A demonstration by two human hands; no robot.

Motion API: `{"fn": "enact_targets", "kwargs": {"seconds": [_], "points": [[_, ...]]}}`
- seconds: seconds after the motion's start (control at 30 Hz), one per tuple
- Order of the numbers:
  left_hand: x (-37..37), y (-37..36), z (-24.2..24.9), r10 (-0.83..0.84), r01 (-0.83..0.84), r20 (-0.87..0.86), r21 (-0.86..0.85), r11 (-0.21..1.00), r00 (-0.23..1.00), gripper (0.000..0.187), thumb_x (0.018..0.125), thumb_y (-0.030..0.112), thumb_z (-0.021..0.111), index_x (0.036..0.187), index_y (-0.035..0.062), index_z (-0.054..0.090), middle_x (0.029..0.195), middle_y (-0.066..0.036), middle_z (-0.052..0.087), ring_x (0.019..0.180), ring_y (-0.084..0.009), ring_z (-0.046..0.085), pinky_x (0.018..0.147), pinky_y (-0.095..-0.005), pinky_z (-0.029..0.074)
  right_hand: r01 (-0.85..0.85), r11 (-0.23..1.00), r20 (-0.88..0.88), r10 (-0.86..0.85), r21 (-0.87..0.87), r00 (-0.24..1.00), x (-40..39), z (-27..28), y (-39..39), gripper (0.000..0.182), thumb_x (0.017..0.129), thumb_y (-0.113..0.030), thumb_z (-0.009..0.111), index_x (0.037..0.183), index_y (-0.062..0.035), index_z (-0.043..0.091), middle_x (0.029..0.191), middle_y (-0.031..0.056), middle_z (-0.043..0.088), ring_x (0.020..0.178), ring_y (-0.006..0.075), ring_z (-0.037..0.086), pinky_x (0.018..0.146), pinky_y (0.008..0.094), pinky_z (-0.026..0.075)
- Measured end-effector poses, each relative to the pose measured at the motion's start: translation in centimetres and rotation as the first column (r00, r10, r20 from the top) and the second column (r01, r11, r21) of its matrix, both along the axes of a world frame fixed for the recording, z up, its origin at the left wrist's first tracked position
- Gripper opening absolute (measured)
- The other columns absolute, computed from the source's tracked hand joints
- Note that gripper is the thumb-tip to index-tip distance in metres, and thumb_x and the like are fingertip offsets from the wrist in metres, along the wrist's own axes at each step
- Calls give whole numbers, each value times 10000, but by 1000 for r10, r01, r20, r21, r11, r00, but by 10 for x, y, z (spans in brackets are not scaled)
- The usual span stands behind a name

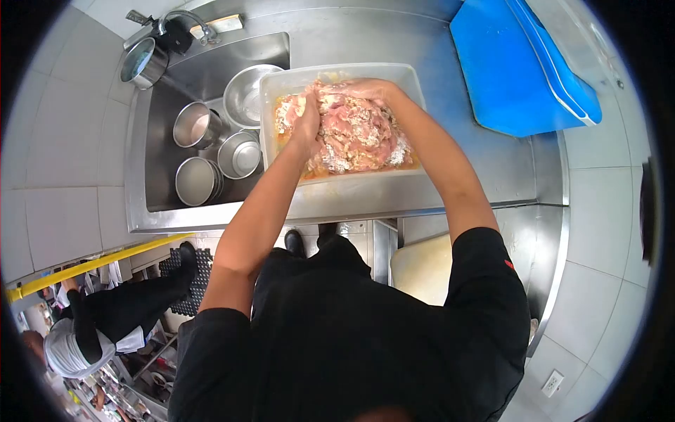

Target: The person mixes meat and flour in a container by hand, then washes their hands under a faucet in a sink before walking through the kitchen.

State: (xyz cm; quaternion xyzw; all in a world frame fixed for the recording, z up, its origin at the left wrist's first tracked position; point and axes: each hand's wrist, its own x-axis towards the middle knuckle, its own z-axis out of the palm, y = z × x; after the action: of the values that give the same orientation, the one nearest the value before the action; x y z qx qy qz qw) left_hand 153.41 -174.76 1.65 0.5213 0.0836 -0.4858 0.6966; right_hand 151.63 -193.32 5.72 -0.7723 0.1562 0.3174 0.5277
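A translucent plastic tub [270, 79] holds a heap of raw meat [358, 133], pink and dusted with patches of white powder, with orange-brown liquid around its edges. My left hand [307, 118] is in the tub at the heap's left side, its fingers curled against the meat and partly hidden in it. Across the heap's far side lies my right hand [365, 89], bent round the meat with its fingers pointing toward the left hand. The fingertips of both hands are close together at the far left of the heap and hard to make out.
The tub stands on a steel counter [492, 169], beside a sink [158, 169] containing several metal pots [197, 181] and a round metal bowl [246, 88]. A faucet [204, 32] rises behind. A blue cooler [506, 77] stands right. Another person [133, 302] is at lower left.
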Motion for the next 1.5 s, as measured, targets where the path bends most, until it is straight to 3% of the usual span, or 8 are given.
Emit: {"fn": "enact_targets", "kwargs": {"seconds": [0.43,0.53,0.63,0.77,1.0,1.07,1.23,1.5], "points": [[16,-17,51,-18,52,118,-291,955,993,367,837,254,539,993,-78,537,915,-133,603,795,-195,601,661,-334,511,99,892,699,271,-441,662,-94,75,45,589,606,-57,710,1156,-49,499,1119,128,531,1032,244,507,873,322,408],[20,-5,57,-473,253,577,422,870,666,285,866,186,482,1024,-44,537,862,-87,618,732,-142,613,580,-275,480,113,756,692,515,-645,506,-110,54,58,508,592,-25,669,1083,-57,540,1084,151,537,995,294,519,826,359,438],[14,7,36,-358,201,901,314,928,246,291,836,200,499,1040,-3,546,848,-142,624,699,-220,619,598,-342,460,-9,666,531,603,-746,596,-108,42,73,392,608,-12,626,993,-51,562,993,163,561,924,317,541,757,380,467],[7,25,36,-744,180,667,727,663,46,322,799,266,498,820,-35,609,762,-270,588,703,-409,579,674,-425,447,-380,413,-15,660,-828,751,-77,9,73,298,614,-26,617,903,-7,549,880,152,594,862,305,571,686,380,487],[10,53,88,-815,169,578,801,574,31,494,808,346,483,855,-136,577,911,-329,551,935,-394,541,837,-410,407,-326,653,70,503,-683,861,-71,23,54,418,590,-1,633,999,0,543,959,202,566,868,337,556,730,378,459],[13,55,83,-824,126,564,814,566,53,544,816,392,468,875,-138,576,959,-334,543,999,-389,521,886,-409,380,-260,837,458,492,-481,740,-88,54,27,488,656,27,601,1131,7,489,1068,189,556,957,271,551,793,354,442],[29,22,1,-641,34,589,723,691,492,728,854,528,262,977,-125,560,1056,-322,511,1055,-419,471,932,-417,332,336,901,119,-315,-273,942,-81,42,-20,371,842,-141,466,1182,8,465,1098,126,546,1026,187,491,880,326,394],[57,-7,-12,-275,-240,774,477,846,570,579,889,391,239,1001,-78,560,1025,-291,538,1002,-430,486,917,-423,343,507,860,105,-510,59,854,16,-49,-21,510,886,-379,396,1219,6,420,1184,162,489,1062,253,492,891,409,405]]}}
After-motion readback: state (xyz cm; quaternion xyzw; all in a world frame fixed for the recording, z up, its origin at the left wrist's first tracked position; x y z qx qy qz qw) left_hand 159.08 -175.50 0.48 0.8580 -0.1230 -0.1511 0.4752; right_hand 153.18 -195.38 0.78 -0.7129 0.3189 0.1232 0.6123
